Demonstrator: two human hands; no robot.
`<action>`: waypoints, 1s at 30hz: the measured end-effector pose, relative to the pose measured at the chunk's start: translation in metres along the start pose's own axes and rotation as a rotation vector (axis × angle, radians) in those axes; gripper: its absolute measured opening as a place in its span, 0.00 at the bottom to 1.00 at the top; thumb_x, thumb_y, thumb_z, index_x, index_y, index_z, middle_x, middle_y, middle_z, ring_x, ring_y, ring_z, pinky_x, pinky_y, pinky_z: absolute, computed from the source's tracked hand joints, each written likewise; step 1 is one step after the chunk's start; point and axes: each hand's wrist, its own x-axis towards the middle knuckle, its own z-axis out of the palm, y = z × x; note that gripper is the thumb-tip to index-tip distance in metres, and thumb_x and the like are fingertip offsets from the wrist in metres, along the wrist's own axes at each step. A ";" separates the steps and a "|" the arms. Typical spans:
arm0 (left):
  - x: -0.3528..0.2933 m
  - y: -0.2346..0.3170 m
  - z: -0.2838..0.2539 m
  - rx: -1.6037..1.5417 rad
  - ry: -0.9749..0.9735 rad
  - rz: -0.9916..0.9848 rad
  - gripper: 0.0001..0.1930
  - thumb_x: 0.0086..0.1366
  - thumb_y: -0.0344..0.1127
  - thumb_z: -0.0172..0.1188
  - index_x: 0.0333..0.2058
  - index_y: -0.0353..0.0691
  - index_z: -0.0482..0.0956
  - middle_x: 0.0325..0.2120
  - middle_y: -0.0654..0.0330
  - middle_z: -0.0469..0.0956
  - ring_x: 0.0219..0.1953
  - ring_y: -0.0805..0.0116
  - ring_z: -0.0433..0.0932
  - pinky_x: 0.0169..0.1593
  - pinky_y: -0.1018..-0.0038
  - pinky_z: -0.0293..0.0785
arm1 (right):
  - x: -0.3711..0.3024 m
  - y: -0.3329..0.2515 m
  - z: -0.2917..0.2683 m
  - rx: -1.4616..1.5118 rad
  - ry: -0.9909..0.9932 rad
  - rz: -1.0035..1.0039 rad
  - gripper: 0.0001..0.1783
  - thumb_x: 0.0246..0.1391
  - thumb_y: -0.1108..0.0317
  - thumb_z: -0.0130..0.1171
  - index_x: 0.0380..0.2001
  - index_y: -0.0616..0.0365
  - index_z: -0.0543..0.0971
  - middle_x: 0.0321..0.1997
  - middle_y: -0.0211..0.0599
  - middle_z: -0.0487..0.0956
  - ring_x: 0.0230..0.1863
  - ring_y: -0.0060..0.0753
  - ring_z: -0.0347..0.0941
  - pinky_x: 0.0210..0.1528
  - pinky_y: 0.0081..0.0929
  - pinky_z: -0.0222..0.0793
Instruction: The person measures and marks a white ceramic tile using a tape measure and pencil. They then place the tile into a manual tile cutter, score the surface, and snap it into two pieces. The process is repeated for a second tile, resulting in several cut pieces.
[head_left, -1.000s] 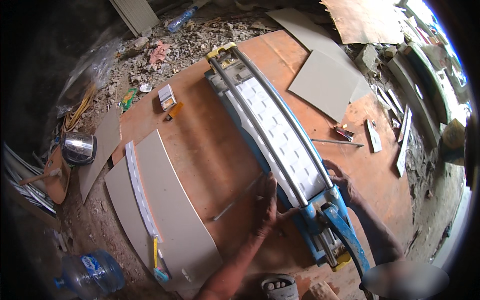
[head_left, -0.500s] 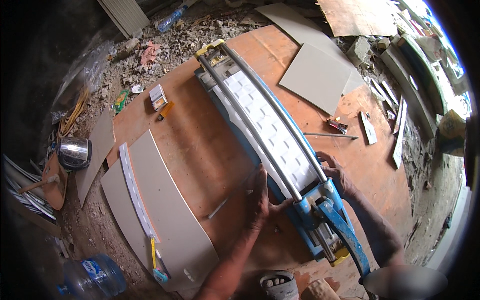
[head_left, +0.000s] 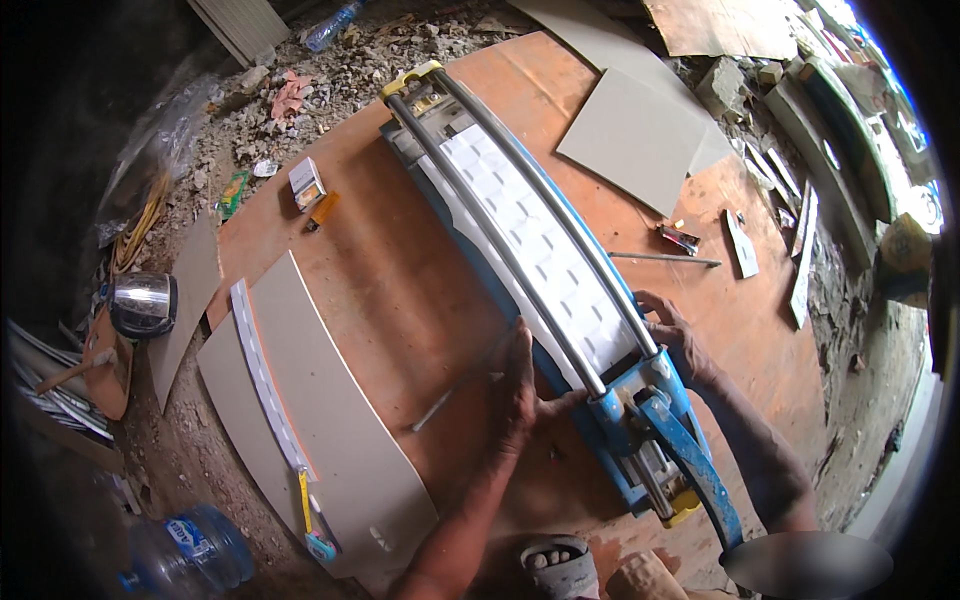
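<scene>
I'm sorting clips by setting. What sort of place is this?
Most likely a building or renovation site where tiling is under way. A manual tile cutter sits on a plywood board laid on the ground, grey tiles lie around, and rubble covers the dirt beyond.

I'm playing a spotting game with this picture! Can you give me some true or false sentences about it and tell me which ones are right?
1. A white patterned tile lies on the blue tile cutter. True.
2. The left hand holds a hammer. False: it is spread flat at the cutter's left edge and holds nothing.
3. The right hand rests on the cutter's right side, by the rail. True.
4. A square grey tile lies on the board beyond the cutter. True.
5. The clear water bottle stands on top of the cutter. False: it lies on the ground at the lower left.
</scene>
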 end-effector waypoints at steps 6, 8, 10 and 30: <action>0.002 0.003 0.001 0.111 -0.070 -0.025 0.67 0.45 0.67 0.72 0.71 0.34 0.44 0.71 0.43 0.51 0.71 0.46 0.55 0.67 0.52 0.59 | -0.004 0.005 -0.003 -0.070 -0.001 -0.076 0.24 0.56 0.59 0.58 0.57 0.49 0.78 0.64 0.50 0.67 0.62 0.54 0.65 0.65 0.47 0.60; 0.004 0.004 0.002 0.099 -0.108 -0.068 0.67 0.44 0.67 0.73 0.71 0.33 0.44 0.71 0.42 0.51 0.71 0.45 0.54 0.67 0.52 0.59 | -0.002 0.002 -0.003 0.023 0.007 0.006 0.24 0.56 0.60 0.58 0.57 0.47 0.78 0.64 0.49 0.67 0.62 0.54 0.65 0.65 0.47 0.61; 0.005 -0.002 0.009 0.002 -0.055 -0.026 0.67 0.44 0.66 0.74 0.71 0.33 0.44 0.70 0.41 0.51 0.71 0.44 0.54 0.67 0.52 0.59 | 0.001 0.004 -0.004 0.006 0.002 0.016 0.25 0.57 0.61 0.57 0.59 0.45 0.77 0.64 0.48 0.67 0.61 0.54 0.65 0.64 0.46 0.62; 0.002 0.003 0.006 0.043 0.030 0.019 0.64 0.45 0.64 0.74 0.68 0.27 0.50 0.68 0.39 0.56 0.68 0.41 0.58 0.70 0.54 0.57 | -0.006 0.006 0.006 0.003 0.052 0.036 0.28 0.58 0.62 0.59 0.63 0.42 0.73 0.66 0.45 0.67 0.62 0.51 0.65 0.65 0.45 0.63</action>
